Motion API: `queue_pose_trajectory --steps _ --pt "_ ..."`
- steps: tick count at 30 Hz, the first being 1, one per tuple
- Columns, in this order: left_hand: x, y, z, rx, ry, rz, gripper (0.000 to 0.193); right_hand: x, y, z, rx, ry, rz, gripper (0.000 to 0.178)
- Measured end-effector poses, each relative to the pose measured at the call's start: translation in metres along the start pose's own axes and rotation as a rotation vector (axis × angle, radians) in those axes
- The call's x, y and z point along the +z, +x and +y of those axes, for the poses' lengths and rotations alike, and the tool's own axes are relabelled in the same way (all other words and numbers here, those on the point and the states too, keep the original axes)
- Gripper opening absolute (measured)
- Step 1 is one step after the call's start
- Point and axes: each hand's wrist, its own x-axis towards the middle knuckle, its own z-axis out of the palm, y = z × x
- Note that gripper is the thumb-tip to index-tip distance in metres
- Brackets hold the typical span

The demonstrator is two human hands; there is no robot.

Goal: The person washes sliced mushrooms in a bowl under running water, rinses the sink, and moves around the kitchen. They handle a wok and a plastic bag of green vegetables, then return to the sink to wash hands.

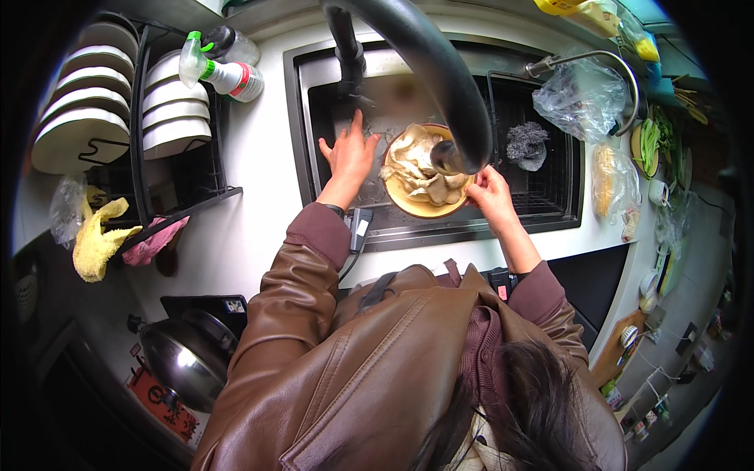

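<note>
In the dark sink (294, 125) sits a yellow bowl (420, 209) heaped with pale, frilled pieces that look like oyster mushrooms (420, 161). My right hand (493, 198) pinches the bowl's right rim between thumb and fingers. Left of the bowl, my left hand (351, 159) is open over the basin with its fingers spread, holding nothing. Its fingertips reach toward the base of the black faucet (351, 67). The thick faucet neck arches over the bowl and hides part of its contents; its spout ends just above them.
A steel-wool scrubber (527, 145) lies in the black basket on the sink's right side. Clear plastic bags (581, 98) rest on the right counter. To the left stand a spray bottle (224, 77) and a black rack (141, 133) of white plates, with a yellow cloth (100, 239) hanging below.
</note>
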Motion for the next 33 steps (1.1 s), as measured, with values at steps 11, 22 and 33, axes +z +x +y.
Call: queue_pose_trajectory --steps 11,22,33 --pt "-0.001 -0.024 0.044 0.559 -0.363 -0.049 0.043 0.000 0.001 0.003 0.007 0.015 0.009 0.014" --pt "-0.006 -0.058 0.095 0.479 -0.274 -0.046 0.089 -0.001 0.000 -0.008 -0.058 0.110 0.013 0.018" --pt "-0.023 -0.036 0.091 0.679 -0.319 0.052 0.074 -0.002 0.009 0.017 0.014 0.416 -0.079 0.018"
